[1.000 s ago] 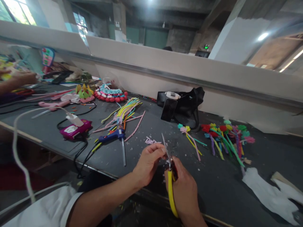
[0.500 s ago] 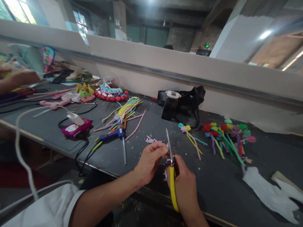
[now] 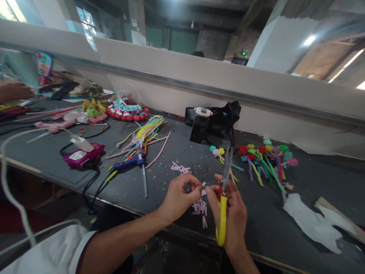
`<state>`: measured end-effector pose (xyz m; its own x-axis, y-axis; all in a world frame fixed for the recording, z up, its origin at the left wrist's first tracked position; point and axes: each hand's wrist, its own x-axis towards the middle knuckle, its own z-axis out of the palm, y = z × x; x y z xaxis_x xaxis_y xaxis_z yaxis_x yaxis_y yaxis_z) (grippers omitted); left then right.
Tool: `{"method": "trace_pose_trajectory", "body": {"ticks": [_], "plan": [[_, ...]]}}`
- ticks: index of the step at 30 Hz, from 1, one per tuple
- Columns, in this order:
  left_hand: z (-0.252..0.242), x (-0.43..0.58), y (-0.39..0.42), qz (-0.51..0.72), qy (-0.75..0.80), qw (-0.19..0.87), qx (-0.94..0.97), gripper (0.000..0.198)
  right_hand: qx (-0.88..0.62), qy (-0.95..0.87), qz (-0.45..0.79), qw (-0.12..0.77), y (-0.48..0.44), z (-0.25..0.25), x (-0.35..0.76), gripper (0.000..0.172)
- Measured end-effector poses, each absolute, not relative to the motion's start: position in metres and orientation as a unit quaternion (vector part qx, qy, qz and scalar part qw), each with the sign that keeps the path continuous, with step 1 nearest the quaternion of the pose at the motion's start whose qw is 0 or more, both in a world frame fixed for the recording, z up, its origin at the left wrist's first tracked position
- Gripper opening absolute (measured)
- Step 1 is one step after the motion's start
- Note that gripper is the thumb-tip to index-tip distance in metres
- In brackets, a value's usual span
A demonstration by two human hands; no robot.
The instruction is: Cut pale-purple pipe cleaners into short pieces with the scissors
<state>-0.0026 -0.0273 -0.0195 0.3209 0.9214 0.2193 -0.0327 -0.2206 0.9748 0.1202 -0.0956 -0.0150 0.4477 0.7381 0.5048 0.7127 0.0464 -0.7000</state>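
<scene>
Tabletop strewn with lilac snippets, pale partition behind, right grip closed around scissors, hold unclear in left grip

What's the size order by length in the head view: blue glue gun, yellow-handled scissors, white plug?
Yellow-handled scissors
Blue glue gun
White plug
Apparent length only: the scissors look nearest the camera.

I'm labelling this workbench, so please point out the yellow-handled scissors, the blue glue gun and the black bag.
Scissors (image 3: 223, 208): head view, on the upper yellow handle.
Glue gun (image 3: 127, 163): head view, on its blue body.
Bag (image 3: 220, 125): head view, on its black side.
</scene>
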Motion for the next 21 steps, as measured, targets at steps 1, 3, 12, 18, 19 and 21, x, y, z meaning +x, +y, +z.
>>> {"method": "trace_pose_trajectory", "body": {"ticks": [1,3,12,18,19,21], "plan": [[-0.019,-0.003,-0.029,0.464,0.352,0.490,0.648,0.009,-0.689,-0.523,0.020,0.500,-0.096,-0.015,0.120,0.035],[-0.018,-0.003,-0.031,0.468,0.340,0.464,0.671,0.011,-0.685,-0.524,0.037,0.505,-0.095,-0.016,0.120,0.035],[-0.019,-0.003,-0.025,0.363,0.337,0.610,0.618,0.010,-0.672,-0.541,0.042,0.504,-0.095,-0.011,0.123,0.029],[-0.019,-0.004,-0.022,0.312,0.297,0.748,0.505,0.020,-0.663,-0.544,0.066,0.510,-0.095,-0.009,0.125,0.028],[-0.019,-0.005,-0.021,0.328,0.295,0.746,0.500,0.018,-0.669,-0.539,0.062,0.509,-0.096,-0.009,0.125,0.029],[-0.018,-0.005,-0.020,0.374,0.289,0.739,0.481,0.014,-0.686,-0.534,0.042,0.493,-0.097,-0.013,0.125,0.033]]}}
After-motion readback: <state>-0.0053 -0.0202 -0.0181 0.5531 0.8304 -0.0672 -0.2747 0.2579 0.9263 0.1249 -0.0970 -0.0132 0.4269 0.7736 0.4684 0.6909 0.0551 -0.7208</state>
